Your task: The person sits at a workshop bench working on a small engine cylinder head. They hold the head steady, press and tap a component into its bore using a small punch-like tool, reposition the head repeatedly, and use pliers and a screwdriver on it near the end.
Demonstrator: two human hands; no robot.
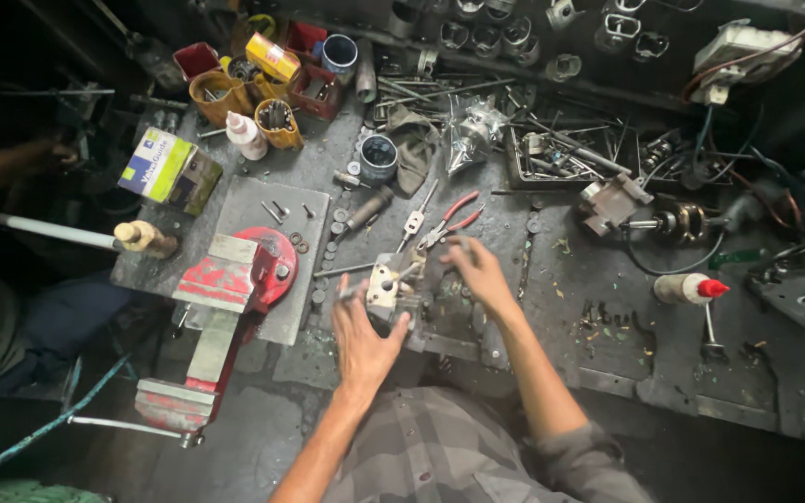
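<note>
While the person leans over the cluttered desk [607, 307], the left hand [363, 340] clamps its fingers [401, 326] round a small pale metal engine part [386, 287] that sits near the front middle of the desk, just right of the red vise [235, 279]. The right hand [479, 270] hovers just beside the part, its fingers loosely curled and a little blurred, so I cannot tell whether they pinch anything; a thin rod seems to stick out of the part toward them. Just beyond lie red-handled pliers [454, 216] and a small wrench [416, 221], with loose washers [335, 233] scattered between them and the vise. Further right stands a white bottle with a red cap [691, 289], well apart from both hands. The part looks like cast metal: stiff, heavy for its bulk, with hard edges and probably an oily skin, so I judge it could slip if squeezed lightly. The safest hold seems to be round its blocky body from the near side, as the left hand has it, keeping clear of any thin pins or ports that could bend.
</note>
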